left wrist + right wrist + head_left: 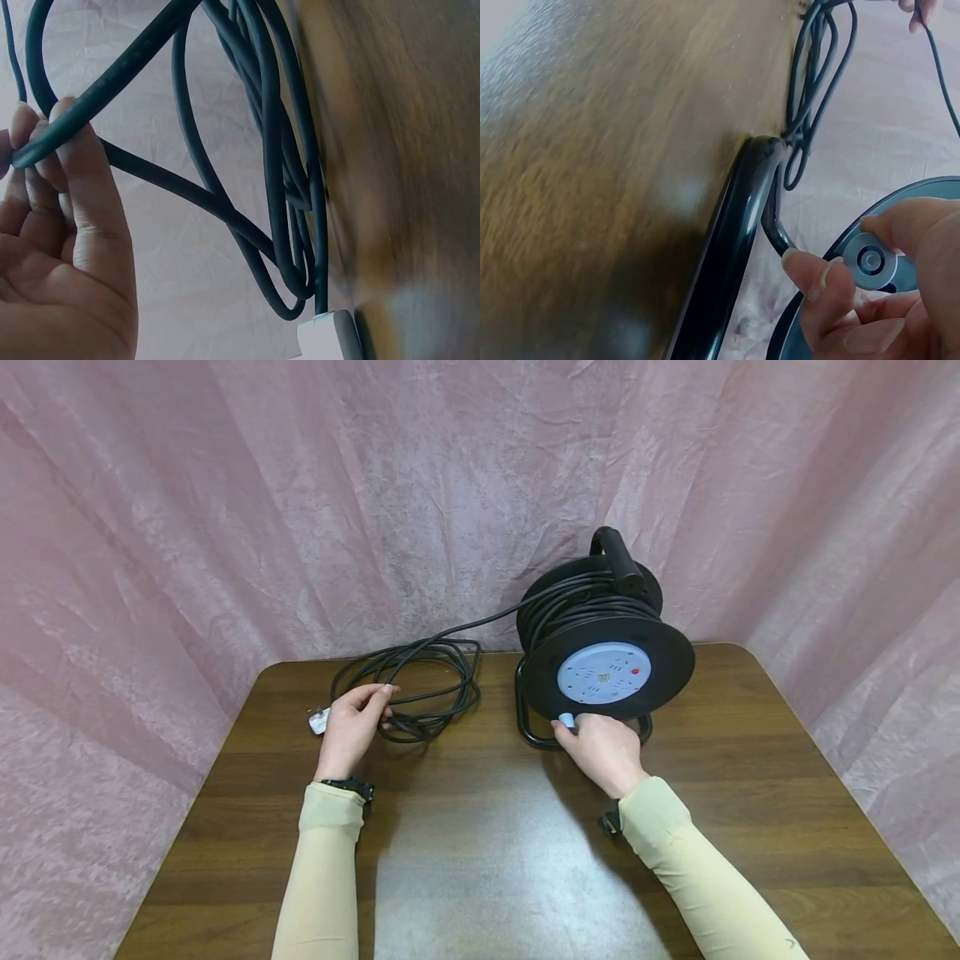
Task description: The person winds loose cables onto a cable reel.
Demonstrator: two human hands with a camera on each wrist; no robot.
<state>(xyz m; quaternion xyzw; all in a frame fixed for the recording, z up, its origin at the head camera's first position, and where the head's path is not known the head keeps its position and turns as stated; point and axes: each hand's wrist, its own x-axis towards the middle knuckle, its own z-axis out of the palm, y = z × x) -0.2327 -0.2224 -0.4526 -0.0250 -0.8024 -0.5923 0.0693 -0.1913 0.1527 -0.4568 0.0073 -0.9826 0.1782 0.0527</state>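
A black cable reel (607, 635) with a pale blue socket face (604, 673) stands toward the back right of the table. My right hand (602, 750) grips the small blue-grey crank knob (870, 261) low on the reel's front disc, thumb and fingers around it. To the left, my left hand (352, 727) pinches the black cable (112, 82) between thumb and fingers, raised above the table. From there the cable runs up to the drum. Loose coils of cable (472, 693) lie behind the left hand, and a white plug (318, 721) rests beside it.
The reel's black tubular stand (528, 735) sits on the brown wooden table (480, 877). A pink curtain (450, 502) hangs right behind the table's back edge. The reel's carrying handle (621, 560) sticks up at the top.
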